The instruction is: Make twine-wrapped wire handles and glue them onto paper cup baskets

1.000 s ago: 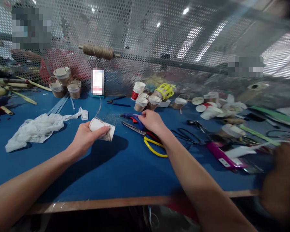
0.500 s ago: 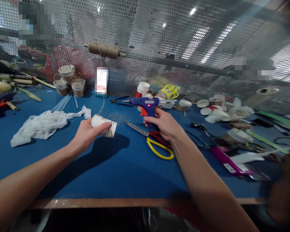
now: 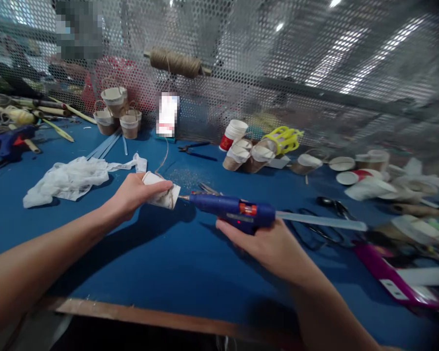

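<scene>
My left hand [image 3: 137,192] is closed around a small white paper cup [image 3: 163,196], tilted on its side above the table. Twine [image 3: 164,156] runs from the cup up toward a spool. In my right hand [image 3: 267,241] is a blue glue gun [image 3: 234,209], gripped by its handle, with a clear glue stick [image 3: 322,221] sticking out of its back. The metal nozzle points left and is at the cup's right end; whether it touches cannot be made out. Scissors [image 3: 207,188] lie behind the glue gun, mostly hidden by it.
White gauze [image 3: 71,179] lies at left. Twine-handled cups [image 3: 129,124] stand at the back, near a spool of twine [image 3: 175,62] on the mesh. Pliers [image 3: 197,151] lie mid-table. Cups, cords and a purple packet [image 3: 395,278] crowd the right. Another glue gun [image 3: 12,144] rests far left.
My right hand has brought the glue gun down and toward me, its nozzle now at the cup and the scissors mostly covered. The left hand keeps its hold. The view has shifted slightly.
</scene>
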Available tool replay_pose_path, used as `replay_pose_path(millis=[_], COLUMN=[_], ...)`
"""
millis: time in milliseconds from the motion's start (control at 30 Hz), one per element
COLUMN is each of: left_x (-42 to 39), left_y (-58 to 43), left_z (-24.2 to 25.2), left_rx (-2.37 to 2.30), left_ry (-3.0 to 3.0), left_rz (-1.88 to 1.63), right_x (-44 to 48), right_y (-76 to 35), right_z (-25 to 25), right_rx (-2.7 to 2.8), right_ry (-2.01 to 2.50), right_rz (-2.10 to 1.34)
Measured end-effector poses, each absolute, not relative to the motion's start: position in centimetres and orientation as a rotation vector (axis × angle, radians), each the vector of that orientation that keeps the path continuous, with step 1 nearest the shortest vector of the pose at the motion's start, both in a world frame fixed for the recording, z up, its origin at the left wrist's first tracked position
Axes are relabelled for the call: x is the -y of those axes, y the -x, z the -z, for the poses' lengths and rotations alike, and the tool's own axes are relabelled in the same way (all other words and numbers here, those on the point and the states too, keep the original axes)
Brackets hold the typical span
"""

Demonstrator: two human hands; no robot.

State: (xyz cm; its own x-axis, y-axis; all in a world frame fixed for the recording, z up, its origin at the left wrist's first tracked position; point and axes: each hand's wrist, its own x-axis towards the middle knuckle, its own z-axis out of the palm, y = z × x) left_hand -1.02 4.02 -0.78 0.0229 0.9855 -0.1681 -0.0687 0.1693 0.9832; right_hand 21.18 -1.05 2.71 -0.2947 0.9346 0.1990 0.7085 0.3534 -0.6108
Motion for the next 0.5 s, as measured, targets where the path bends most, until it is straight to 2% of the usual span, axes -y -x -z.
replay_pose_path(millis=[133,500], left_x=[-4.0,-3.6], left_y=[0.8,0.7], left_z=[0.7,0.0], left_rx=[-1.204,-1.08], left_ry=[-0.989,-0.885], left_rz=[-1.09,-1.055], right_x=[1.2,1.5], right_y=[-20.9,-20.2], right_z=[-2.4,-3.2], right_rx=[2.234,2.332], right_ry=[1.341,1.304], right_rz=[-0.267,-0.138])
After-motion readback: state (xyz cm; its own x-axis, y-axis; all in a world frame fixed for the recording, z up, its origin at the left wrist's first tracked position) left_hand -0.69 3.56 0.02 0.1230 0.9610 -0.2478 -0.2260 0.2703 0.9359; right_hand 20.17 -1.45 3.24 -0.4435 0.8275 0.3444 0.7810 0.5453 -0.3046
